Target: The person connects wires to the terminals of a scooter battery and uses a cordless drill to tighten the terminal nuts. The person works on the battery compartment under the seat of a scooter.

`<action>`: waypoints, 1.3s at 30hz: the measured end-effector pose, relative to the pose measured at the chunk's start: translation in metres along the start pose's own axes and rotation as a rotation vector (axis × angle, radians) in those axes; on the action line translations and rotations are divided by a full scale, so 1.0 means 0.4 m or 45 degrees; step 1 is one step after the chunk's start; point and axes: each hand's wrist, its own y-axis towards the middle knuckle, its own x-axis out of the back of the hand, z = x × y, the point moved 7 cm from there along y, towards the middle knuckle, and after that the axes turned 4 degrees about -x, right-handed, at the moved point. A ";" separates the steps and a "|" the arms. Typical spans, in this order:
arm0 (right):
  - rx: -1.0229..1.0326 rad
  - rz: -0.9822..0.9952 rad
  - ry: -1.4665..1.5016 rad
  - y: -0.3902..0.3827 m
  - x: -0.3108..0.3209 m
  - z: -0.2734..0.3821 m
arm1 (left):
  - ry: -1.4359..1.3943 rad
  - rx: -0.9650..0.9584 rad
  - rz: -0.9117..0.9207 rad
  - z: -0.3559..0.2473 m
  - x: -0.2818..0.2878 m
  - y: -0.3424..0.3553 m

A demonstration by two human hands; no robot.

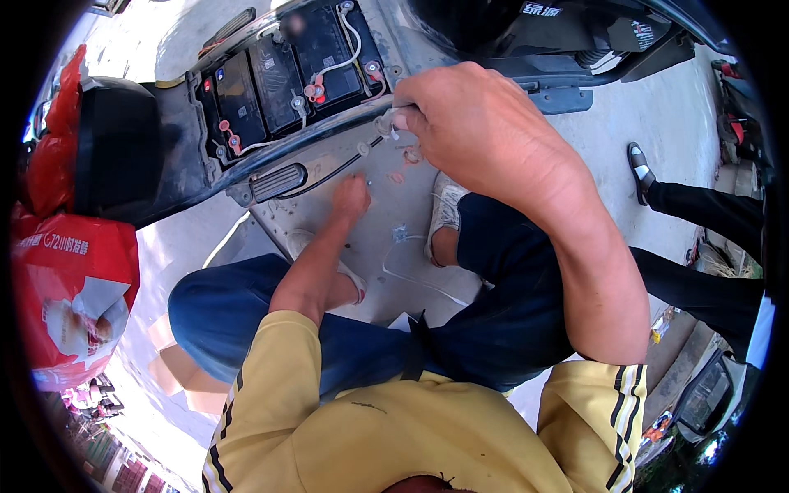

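My right hand [493, 127] is closed in a pinch at the front edge of an open scooter battery bay. At its fingertips is a small whitish, translucent piece [385, 125], partly hidden by the fingers. A black cable [329, 175] reaches up near it, with a pale round piece [363, 149] along its length; whether it joins the pinched piece I cannot tell. My left hand [352, 197] is closed low over the ground, near the cable, and what its fingers hold is hidden. Dark batteries [275, 78] sit in the bay, with white wires and red terminal covers [315, 90].
A black folding footrest [278, 182] juts from the scooter's side. Reddish ring-shaped pieces [396, 177] and a thin white cord [423, 283] lie on the ground between my shoes. Red bags [78, 296] hang at left. Another person's dark-trousered legs [707, 209] are at right.
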 end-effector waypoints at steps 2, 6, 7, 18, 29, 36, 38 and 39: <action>-0.038 -0.001 0.130 0.015 0.019 -0.013 | 0.054 -0.059 0.096 -0.024 0.023 -0.013; -0.004 0.054 0.259 0.059 0.029 -0.016 | -0.010 -0.488 0.264 -0.156 0.101 -0.086; 0.034 0.018 0.307 0.062 0.035 -0.012 | -0.015 -0.563 0.324 -0.218 0.152 -0.109; 0.257 -0.042 0.471 0.068 0.041 0.096 | -0.771 -0.544 -0.403 -0.373 0.967 -0.422; 0.321 -0.039 0.642 0.060 0.022 0.145 | -0.845 -0.579 -0.720 -0.364 0.982 -0.389; 0.344 -0.074 0.642 0.070 0.012 0.158 | -0.733 -0.596 -0.727 -0.357 0.972 -0.368; 0.303 -0.035 0.708 0.075 0.007 0.154 | -0.657 -0.617 -0.765 -0.363 0.981 -0.378; 0.291 -0.014 0.723 0.073 0.008 0.157 | -0.689 -0.596 -0.757 -0.361 0.980 -0.380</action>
